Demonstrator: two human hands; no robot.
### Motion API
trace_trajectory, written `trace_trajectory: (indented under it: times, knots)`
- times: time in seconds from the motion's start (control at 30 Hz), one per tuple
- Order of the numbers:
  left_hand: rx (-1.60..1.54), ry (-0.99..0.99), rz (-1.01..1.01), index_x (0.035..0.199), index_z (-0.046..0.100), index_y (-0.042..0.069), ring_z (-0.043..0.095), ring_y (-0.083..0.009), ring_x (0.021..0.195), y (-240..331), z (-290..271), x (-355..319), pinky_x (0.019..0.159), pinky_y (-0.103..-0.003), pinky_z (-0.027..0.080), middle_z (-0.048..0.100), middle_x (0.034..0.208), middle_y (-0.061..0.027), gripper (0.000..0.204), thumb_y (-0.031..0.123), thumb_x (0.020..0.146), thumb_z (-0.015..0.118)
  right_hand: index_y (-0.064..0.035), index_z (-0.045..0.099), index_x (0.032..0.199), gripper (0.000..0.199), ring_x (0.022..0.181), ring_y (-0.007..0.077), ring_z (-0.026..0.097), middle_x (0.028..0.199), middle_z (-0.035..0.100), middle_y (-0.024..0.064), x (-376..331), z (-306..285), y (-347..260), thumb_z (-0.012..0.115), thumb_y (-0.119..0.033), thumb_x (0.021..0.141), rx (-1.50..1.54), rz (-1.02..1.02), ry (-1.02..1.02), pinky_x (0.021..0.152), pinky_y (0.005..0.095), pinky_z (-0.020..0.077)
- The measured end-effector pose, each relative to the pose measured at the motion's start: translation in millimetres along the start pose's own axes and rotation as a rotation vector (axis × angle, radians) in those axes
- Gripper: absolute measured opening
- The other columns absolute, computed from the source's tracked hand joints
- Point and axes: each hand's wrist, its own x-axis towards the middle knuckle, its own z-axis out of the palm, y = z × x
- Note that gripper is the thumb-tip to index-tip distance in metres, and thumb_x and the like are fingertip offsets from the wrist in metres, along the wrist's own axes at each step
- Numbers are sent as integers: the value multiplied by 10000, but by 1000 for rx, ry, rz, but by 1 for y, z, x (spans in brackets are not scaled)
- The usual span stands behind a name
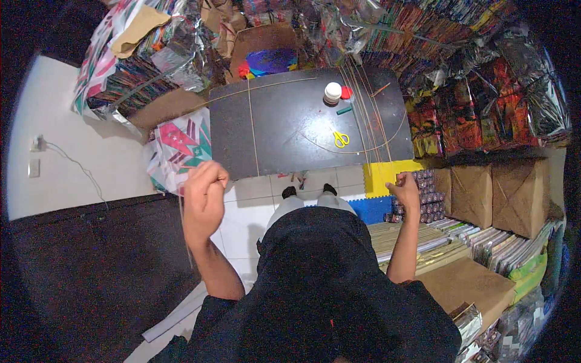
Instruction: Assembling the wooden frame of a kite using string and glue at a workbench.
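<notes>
My left hand [207, 196] is raised off the table's near left corner, its fingers curled closed. A thin tan stick [183, 233] trails down from it along my forearm; how the fingers grip it is hidden. On the other side, my right hand [406, 191] hovers near the table's front right corner. Its fingers are bent, the thumb stands apart, and I see nothing between them. Several thin tan sticks [361, 100] lie on the dark table [281, 127], one of them bent into a curve. Yellow scissors [341, 140] rest beside the curved one.
A white-lidded jar [332, 93], a red piece [347, 92] and a green piece [344, 111] are at the table's back. A patterned plastic sheet [181, 142] hangs at its left. Wrapped stacks and brown packages [517, 199] crowd the right; a dark cabinet [91, 266] stands left.
</notes>
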Motion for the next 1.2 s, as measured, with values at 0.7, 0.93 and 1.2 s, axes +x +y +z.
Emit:
trace_trajectory:
  times: [0.7,0.93,1.2]
  knots:
    - [38,-256,274,796,532,52,475,-315,770,27,69,13,763,-423,334,491,767,-121,50,99,781,524,-35,573,857,399,651,105,480,746,547,6,-63,1,-259,453,-331,1097,1174,-284,-697,635,268,431]
    - [56,-255,296,817,536,54,469,-309,769,26,72,14,760,-422,332,482,776,-119,64,116,800,533,-50,565,1013,290,898,139,565,957,591,57,-68,-2,-269,428,-293,1091,1408,-357,-935,818,275,466]
    - [59,-247,292,845,560,49,469,-303,775,25,74,15,747,-422,324,485,783,-119,81,120,812,536,-50,496,1156,312,1054,128,564,1106,552,43,-74,2,-269,632,41,891,1286,-458,-922,943,297,478]
